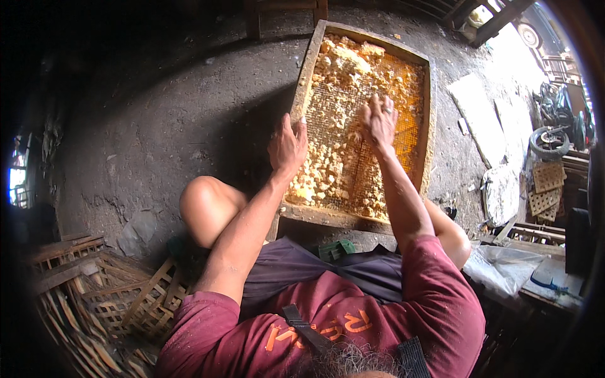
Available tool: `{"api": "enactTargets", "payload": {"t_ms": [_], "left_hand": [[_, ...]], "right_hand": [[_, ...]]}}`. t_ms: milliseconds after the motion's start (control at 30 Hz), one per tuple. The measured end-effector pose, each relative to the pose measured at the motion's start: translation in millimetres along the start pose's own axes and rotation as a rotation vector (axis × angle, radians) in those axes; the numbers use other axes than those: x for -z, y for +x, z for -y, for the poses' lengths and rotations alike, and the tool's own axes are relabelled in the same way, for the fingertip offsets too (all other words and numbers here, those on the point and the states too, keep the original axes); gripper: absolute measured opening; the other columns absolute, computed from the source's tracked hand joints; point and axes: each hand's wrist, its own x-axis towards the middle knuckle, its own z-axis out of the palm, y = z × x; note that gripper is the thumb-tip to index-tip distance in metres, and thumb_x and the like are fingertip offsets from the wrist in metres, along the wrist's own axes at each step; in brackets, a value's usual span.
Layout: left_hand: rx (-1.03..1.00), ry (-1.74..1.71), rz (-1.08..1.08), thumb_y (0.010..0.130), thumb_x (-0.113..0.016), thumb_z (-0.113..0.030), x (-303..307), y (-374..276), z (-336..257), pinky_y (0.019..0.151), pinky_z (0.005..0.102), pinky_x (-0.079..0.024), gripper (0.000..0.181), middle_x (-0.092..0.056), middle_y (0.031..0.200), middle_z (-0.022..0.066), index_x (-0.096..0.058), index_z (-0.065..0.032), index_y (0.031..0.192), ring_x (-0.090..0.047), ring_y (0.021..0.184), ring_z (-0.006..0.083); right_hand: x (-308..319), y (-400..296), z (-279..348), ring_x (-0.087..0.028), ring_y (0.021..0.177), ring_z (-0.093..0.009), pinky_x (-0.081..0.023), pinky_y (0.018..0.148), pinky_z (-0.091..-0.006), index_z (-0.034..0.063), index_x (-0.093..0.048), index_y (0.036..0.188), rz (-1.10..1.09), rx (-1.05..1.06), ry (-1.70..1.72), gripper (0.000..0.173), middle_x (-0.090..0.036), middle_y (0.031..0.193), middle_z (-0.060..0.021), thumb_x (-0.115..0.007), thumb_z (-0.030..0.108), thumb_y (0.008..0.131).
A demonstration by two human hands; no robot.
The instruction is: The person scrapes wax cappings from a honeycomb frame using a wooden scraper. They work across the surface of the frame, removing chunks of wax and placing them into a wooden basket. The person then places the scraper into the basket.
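Note:
A wood-framed mesh sieve (429, 118) lies before me, raised above the floor at its near end. Pale yellow crumbly lumps (326, 172) are strewn over its mesh, with larger chunks (347, 59) at the far end. My left hand (289, 146) rests on the left rail, thumb over the inner edge and fingers along the wood; how firmly it grips is not clear. Over the middle of the mesh is my right hand (380, 124), palm down with fingers somewhat apart, a ring on one finger. It touches or hovers just above the mesh and holds no visible lump.
Stacked woven bamboo panels (137, 302) are at the lower left. To the right lie pale boards (477, 118), a wheel with a tyre (549, 141), more woven pieces (548, 182) and clear plastic sheeting (503, 264). Wooden legs (253, 21) stand beyond the sieve.

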Motion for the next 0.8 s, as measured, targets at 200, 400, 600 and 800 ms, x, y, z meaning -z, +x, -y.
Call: {"api": "enactTargets", "payload": {"t_ms": [200,400,600,800], "left_hand": [[-0.003,0.025,0.028,0.105,-0.048,-0.050,5.7,3.5,2.0,0.094,0.0526,-0.054,0.061,-0.066,0.126,0.0289,-0.054,-0.0007,0.141,-0.066,0.111,0.0467],[0.007,-0.009,0.002,0.106,-0.047,-0.049,1.6,0.7,-0.9,0.093,0.0525,-0.055,0.060,-0.066,0.128,0.0288,-0.054,-0.0010,0.140,-0.067,0.109,0.0468],[-0.030,-0.025,-0.030,0.106,-0.048,-0.049,2.3,3.9,2.1,0.098,0.0523,-0.053,0.063,-0.066,0.127,0.0295,-0.054,0.0017,0.142,-0.065,0.115,0.0467],[-0.036,-0.024,-0.043,0.106,-0.046,-0.050,-2.1,1.5,7.6,0.094,0.0532,-0.054,0.060,-0.066,0.126,0.0290,-0.055,-0.0016,0.140,-0.067,0.110,0.0461]], "right_hand": [[-6.4,-70.4,84.8,-0.034,0.150,-0.037,-0.026,0.124,-0.0592,0.0003,-0.038,0.153,0.334,0.412,-0.051,0.058,-0.038,0.157,-0.0284,-0.046,0.031,0.104],[-5.1,5.4,-6.7,-0.030,0.153,-0.037,-0.021,0.124,-0.0595,0.0098,-0.043,0.156,0.203,-0.096,0.070,0.055,-0.035,0.164,-0.0233,-0.037,0.040,0.111],[29.1,-86.5,57.2,-0.048,0.136,-0.034,-0.047,0.110,-0.0462,-0.0016,-0.045,0.149,-0.040,0.578,-0.578,0.046,-0.045,0.149,-0.0272,-0.038,0.020,0.109],[5.2,-23.2,-20.8,-0.032,0.151,-0.034,-0.035,0.122,-0.0504,0.0014,-0.038,0.155,0.229,-0.001,-0.050,0.055,-0.032,0.162,-0.0302,-0.044,0.030,0.109]]}}
